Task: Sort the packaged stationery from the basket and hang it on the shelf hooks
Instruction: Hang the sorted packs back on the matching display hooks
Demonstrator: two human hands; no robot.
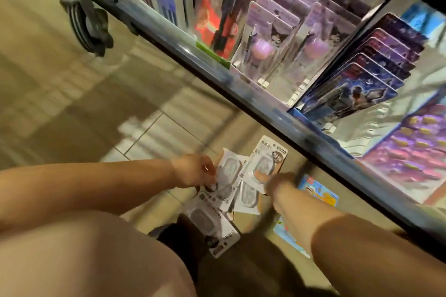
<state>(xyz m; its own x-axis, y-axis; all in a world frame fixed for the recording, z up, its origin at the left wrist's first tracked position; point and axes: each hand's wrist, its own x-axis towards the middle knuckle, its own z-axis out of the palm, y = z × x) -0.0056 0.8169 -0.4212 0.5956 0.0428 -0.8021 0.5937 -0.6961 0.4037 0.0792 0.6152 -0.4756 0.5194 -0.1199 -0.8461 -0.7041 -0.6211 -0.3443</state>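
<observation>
Crouching low over the tan floor (72,103), close to the shelf (241,96). Pinching the first white pack (229,166) in the left hand (193,171), fingers curled round its left edge. Holding the second white pack (264,155) in the right hand (280,184), thumb pressed flat on its clear bubble front, other fingers tucked behind and out of sight. Both packs up off the floor, side by side, edges overlapping, just in front of the shelf's shiny front rail.

More white packs (212,222) in a loose, messy heap right under the hands, some lying over something dark beside the knee (72,248). A blue pack (318,191) flat on the floor to the right of the right hand, close under the shelf.

Up on the shelf, purple packs (277,31) lined up one behind another, dark blue packs (362,84) next to them on the right, red pen packs (222,24) on the left. A black cart wheel (89,19) far up on the left. Everything a bit blurry.
</observation>
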